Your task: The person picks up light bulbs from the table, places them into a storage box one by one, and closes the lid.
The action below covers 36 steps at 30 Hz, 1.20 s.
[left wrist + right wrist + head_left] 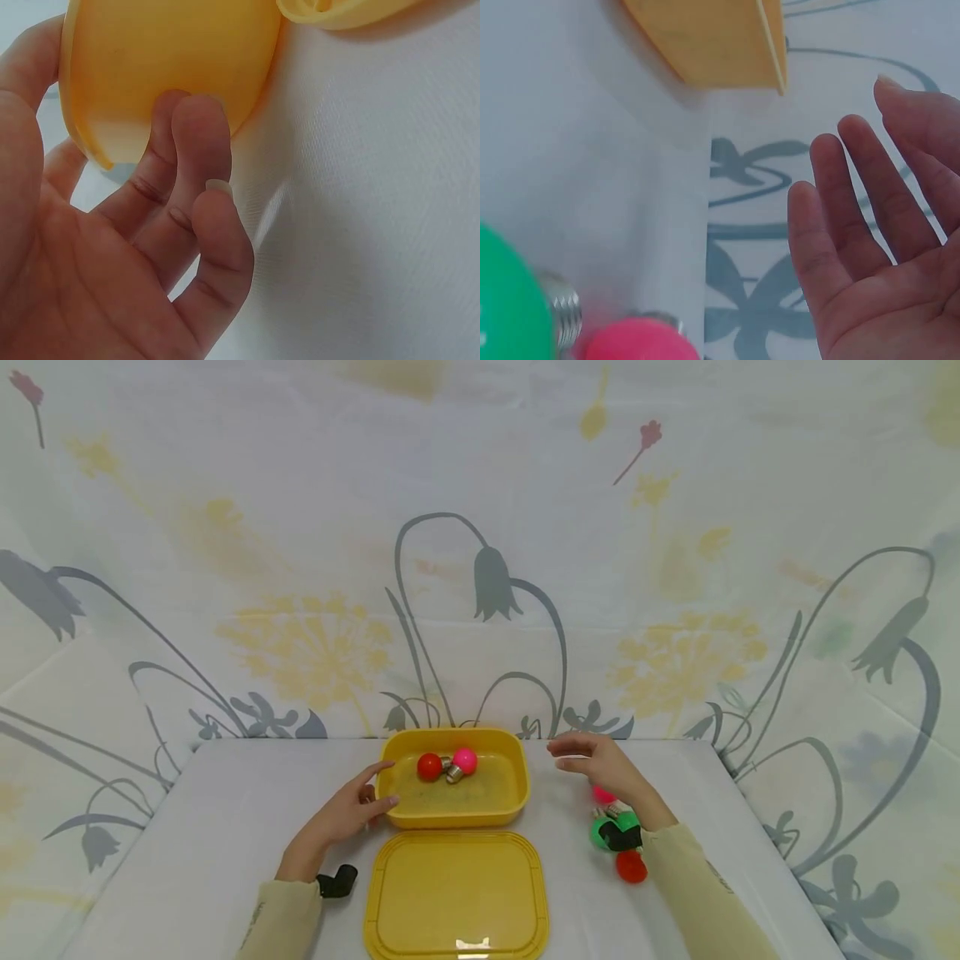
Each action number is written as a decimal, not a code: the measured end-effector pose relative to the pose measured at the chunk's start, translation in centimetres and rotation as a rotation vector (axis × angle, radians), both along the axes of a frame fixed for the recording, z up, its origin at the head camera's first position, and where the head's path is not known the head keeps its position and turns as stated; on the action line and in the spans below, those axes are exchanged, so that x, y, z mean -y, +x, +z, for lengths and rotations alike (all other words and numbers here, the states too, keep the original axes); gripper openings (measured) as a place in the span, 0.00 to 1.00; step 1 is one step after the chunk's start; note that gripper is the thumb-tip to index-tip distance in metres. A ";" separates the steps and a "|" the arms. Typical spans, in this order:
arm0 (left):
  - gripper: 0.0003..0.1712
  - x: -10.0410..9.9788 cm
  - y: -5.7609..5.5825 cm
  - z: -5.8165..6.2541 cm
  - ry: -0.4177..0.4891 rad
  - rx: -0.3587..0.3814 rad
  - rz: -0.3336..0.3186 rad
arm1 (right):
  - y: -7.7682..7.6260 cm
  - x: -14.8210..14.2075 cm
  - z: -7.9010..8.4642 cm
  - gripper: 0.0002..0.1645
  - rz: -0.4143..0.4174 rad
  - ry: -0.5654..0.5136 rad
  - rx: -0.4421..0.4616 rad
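Observation:
A yellow plastic container (452, 819) holds a red light bulb (429, 767) and a pink light bulb (465, 761). At its left end my left hand (345, 814) grips the wall, the thumb and a finger over the rim and other fingers against the outside, as the container's wall (172, 52) in the left wrist view shows. My right hand (600, 767) is raised to the right of the container, fingers loosely extended with nothing in them. Below it lie a pink bulb (603, 795), green bulbs (628, 820) and a red bulb (632, 867), partly hidden by the wrist.
A flat yellow lid (456, 893) lies in front of the container on the white table (247, 802). Behind the table hangs a flower-patterned cloth (465, 643), which also continues along both sides.

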<state>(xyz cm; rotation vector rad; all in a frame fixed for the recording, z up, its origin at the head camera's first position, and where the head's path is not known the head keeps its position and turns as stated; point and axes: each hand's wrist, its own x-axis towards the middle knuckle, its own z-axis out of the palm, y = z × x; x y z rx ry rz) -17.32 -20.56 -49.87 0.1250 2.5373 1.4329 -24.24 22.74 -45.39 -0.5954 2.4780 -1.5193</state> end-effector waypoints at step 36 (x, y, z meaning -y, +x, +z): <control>0.37 -0.4 0.2 0.0 0.081 0.048 0.030 | 2.6 -7.5 -3.3 0.22 -0.203 0.137 0.016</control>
